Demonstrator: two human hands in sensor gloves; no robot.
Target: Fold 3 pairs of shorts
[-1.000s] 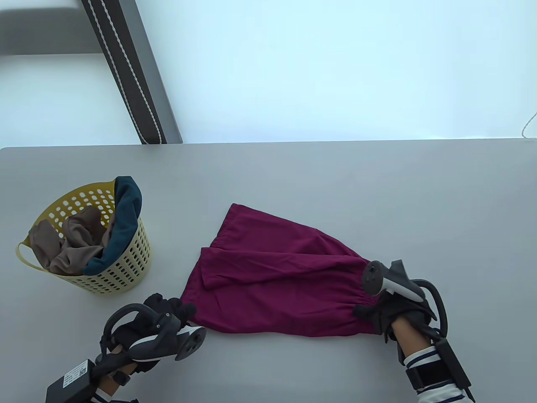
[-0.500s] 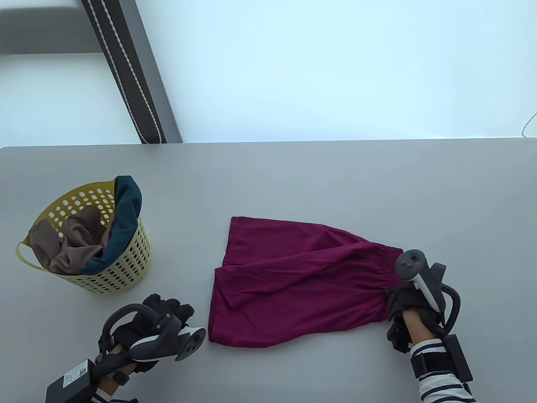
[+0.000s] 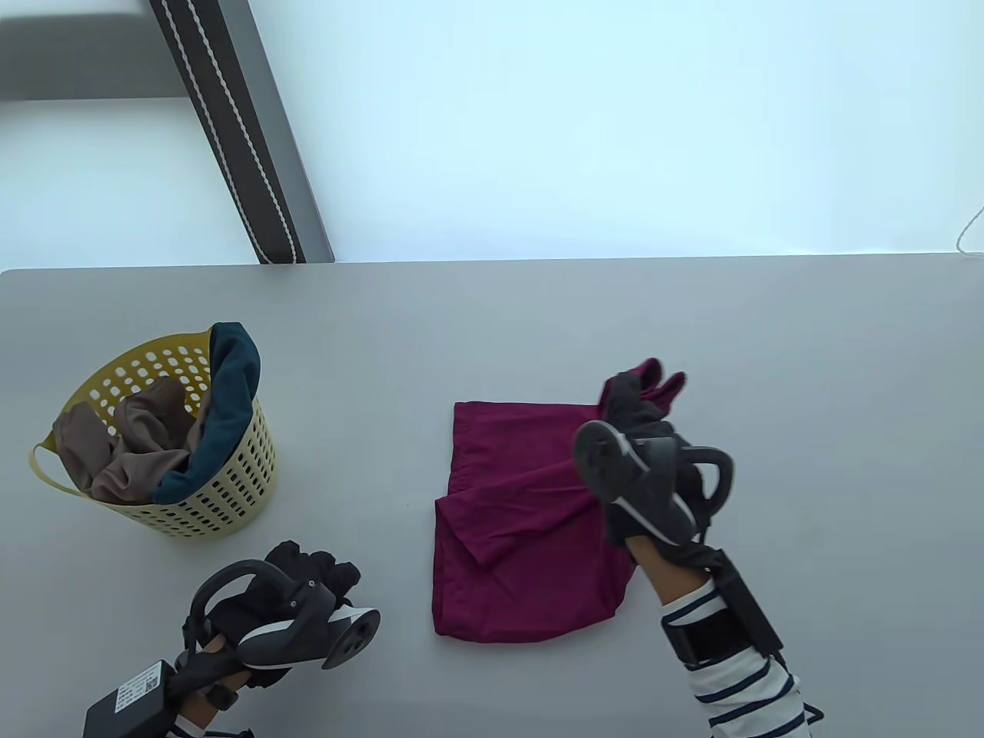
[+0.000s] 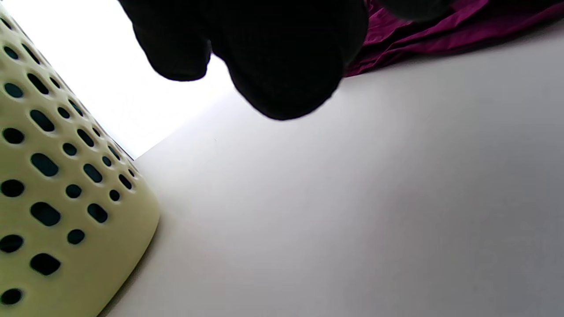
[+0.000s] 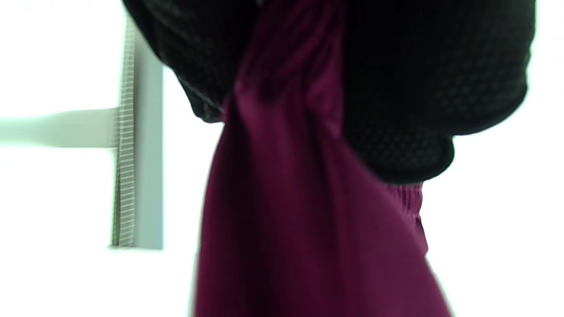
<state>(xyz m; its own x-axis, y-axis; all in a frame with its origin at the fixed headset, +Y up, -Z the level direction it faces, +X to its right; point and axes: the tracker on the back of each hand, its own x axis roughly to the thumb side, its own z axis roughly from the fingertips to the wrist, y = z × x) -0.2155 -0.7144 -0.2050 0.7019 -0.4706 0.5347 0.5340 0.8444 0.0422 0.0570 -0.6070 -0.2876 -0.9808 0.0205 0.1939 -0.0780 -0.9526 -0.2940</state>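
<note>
Maroon shorts (image 3: pixel 523 538) lie in the middle of the grey table (image 3: pixel 692 323), partly lifted at their right end. My right hand (image 3: pixel 642 396) grips the gathered waistband and holds it up over the cloth; the right wrist view shows the maroon shorts (image 5: pixel 299 229) hanging down from between my gloved fingers (image 5: pixel 396 110). My left hand (image 3: pixel 315 565) rests on the table to the left of the shorts, fingers curled and holding nothing, apart from the cloth. In the left wrist view its fingers (image 4: pixel 282 57) hang over bare table, with the maroon shorts (image 4: pixel 418 35) beyond.
A yellow perforated basket (image 3: pixel 231 492) stands at the left with brown shorts (image 3: pixel 123 453) and teal shorts (image 3: pixel 223 407) inside. The basket (image 4: pixel 53 198) is close to my left hand. A dark strip (image 3: pixel 231 131) runs beyond the table's far edge.
My right hand has lifted the waistband and carried it up and leftward over the shorts; the cloth slid to the right and bunched shorter. My left hand let go of the hem and stayed put.
</note>
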